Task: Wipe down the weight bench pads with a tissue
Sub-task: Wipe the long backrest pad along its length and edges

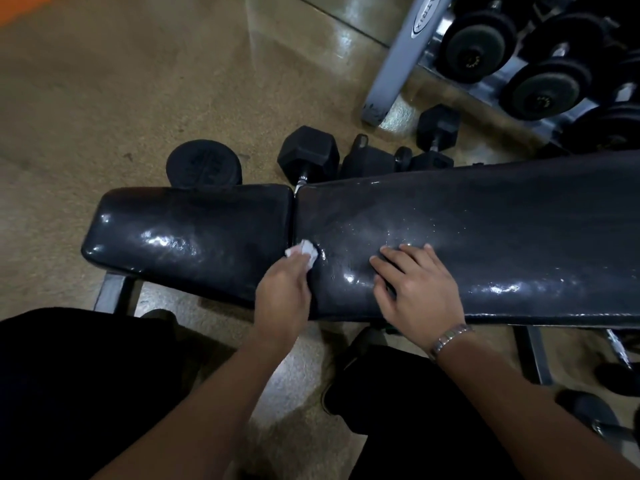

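Note:
A black weight bench lies across the view, with a short seat pad (187, 233) at left and a long back pad (485, 230) at right, both glossy with wet streaks. My left hand (282, 296) grips a crumpled white tissue (303, 254) and presses it against the gap where the two pads meet, at their near side. My right hand (415, 289) rests flat on the back pad with fingers spread, a metal watch band on its wrist.
Behind the bench, several black dumbbells (308, 155) and a round weight (204, 164) lie on the tan floor. A grey dumbbell rack (398, 64) stands at the back right. The bench's metal legs (110, 292) and my dark trousers fill the near side.

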Tool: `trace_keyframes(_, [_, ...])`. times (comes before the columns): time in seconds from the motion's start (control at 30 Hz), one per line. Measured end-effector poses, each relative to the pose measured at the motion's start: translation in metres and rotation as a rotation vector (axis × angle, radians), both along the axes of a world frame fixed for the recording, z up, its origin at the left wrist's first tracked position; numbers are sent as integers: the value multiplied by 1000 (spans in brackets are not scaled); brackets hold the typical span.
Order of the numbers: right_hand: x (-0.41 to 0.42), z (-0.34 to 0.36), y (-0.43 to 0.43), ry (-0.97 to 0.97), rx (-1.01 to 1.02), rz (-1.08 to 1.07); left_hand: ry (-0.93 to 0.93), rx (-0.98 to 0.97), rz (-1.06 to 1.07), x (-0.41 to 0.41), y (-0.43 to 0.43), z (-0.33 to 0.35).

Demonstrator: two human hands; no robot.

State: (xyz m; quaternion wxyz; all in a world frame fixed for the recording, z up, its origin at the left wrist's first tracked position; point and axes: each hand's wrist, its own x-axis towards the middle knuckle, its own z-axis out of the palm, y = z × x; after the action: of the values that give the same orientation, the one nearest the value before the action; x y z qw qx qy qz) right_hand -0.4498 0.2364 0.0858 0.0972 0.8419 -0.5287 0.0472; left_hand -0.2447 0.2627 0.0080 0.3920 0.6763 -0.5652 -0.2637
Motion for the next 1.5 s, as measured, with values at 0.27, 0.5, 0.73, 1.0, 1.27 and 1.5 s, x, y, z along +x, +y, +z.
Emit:
trace_keyframes(0.27, [1, -2, 0, -19, -33, 23, -135, -67, -128, 14, 0, -13])
trace_keyframes(0.5, [1, -1, -1, -26, -29, 33, -84, -126, -115, -9, -29, -10])
trace_keyframes(0.73, [1, 0, -1, -18, 4, 18, -30, -38, 7, -4, -88, 3])
trace_keyframes(1.0, [-1, -1, -1, -29, 39, -4, -28, -82, -57, 22, -98, -3])
trace_keyframes(1.27, [-4, -1, 0, -81, 67, -11, -3, -214, -190, 17, -96, -9])
trace_keyframes(1.5, [-3, 3, -1, -99, 108, -25, 56, -140, -125, -11, -135, 3])
